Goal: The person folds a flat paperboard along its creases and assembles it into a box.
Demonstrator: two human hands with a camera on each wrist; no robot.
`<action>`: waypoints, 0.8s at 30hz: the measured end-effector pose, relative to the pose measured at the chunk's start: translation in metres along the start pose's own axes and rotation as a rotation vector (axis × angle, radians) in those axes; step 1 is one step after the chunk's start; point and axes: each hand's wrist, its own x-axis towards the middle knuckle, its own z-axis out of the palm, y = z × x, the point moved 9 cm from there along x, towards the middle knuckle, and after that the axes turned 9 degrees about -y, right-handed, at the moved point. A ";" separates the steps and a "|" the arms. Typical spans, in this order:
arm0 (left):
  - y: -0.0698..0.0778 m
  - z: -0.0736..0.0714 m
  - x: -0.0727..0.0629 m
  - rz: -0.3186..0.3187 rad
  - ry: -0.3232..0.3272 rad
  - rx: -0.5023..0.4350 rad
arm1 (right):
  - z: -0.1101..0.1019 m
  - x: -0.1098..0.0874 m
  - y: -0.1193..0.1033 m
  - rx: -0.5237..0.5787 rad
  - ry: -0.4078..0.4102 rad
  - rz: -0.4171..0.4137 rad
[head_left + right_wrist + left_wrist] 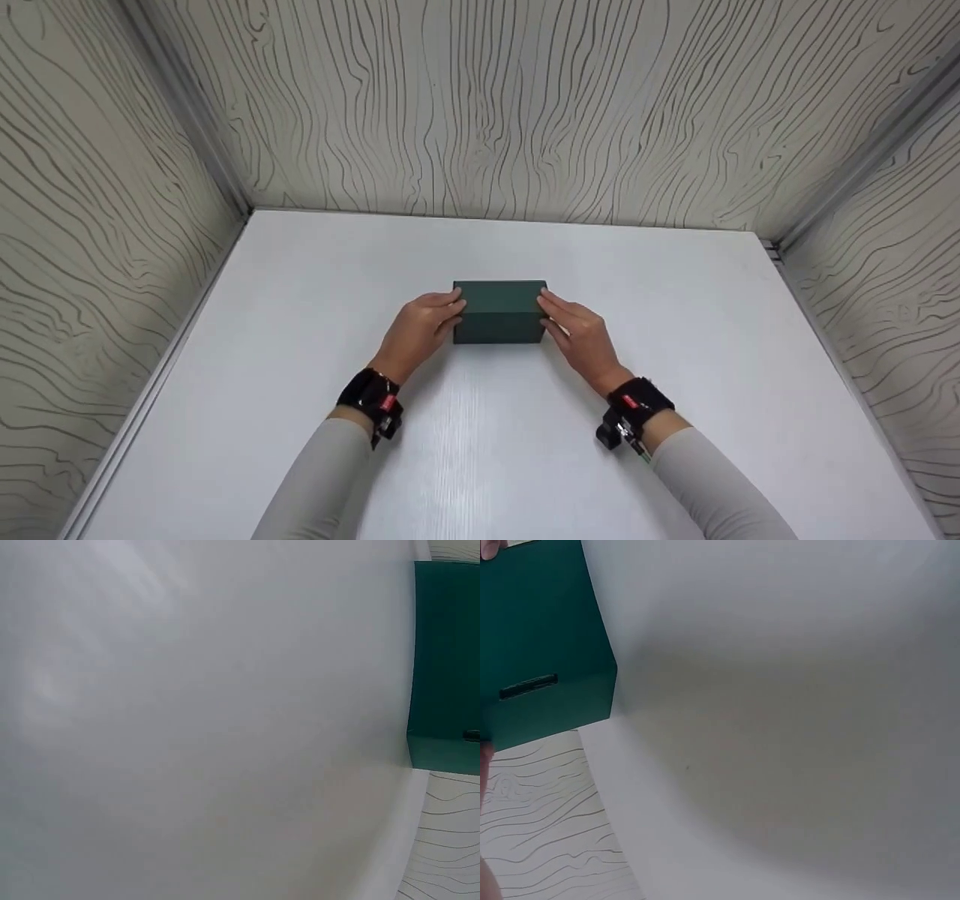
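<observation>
A dark green box (pixel 499 297) is held between two hands, near the middle of the white table. The left hand (pixel 420 330) grips its left end, fingertips on the upper face and thumb lower down at the front edge. At the opposite end the right hand (pixel 583 334) grips it in much the same way. Close up in the left wrist view, the green box (pixel 544 622) has a narrow dark slot near one edge, with a fingertip (pixel 490 547) at its corner. Only part of the green box (pixel 450 652) enters the right wrist view, and the right hand is out of that frame.
The white table (pixel 480 435) is bounded by a wood-grain patterned back wall (pixel 480 112) and similar side panels. Grey metal posts (pixel 187 105) stand at the rear corners. Both wrists wear black straps (pixel 369 394) with small cameras.
</observation>
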 end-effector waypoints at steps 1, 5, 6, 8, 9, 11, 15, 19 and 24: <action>0.000 0.001 0.000 -0.013 0.000 -0.003 | 0.001 -0.001 0.002 0.016 -0.001 0.010; -0.007 0.011 -0.002 -0.087 -0.016 -0.042 | 0.009 -0.006 0.011 0.106 -0.047 0.074; -0.010 0.013 -0.004 -0.116 -0.017 -0.071 | 0.012 -0.007 0.013 0.132 -0.064 0.092; -0.017 0.017 -0.007 -0.183 -0.013 -0.146 | 0.016 -0.008 0.017 0.188 -0.094 0.131; -0.021 0.018 -0.008 -0.215 -0.009 -0.189 | 0.017 -0.008 0.019 0.218 -0.102 0.152; -0.027 0.020 -0.010 -0.274 0.000 -0.287 | 0.021 -0.009 0.022 0.274 -0.115 0.206; -0.030 0.023 -0.010 -0.337 0.011 -0.379 | 0.030 -0.015 0.032 0.429 -0.130 0.365; -0.029 0.026 -0.009 -0.360 0.014 -0.408 | 0.038 -0.023 0.038 0.547 -0.165 0.490; -0.034 0.029 -0.015 -0.432 0.016 -0.461 | 0.038 -0.022 0.034 0.588 -0.193 0.512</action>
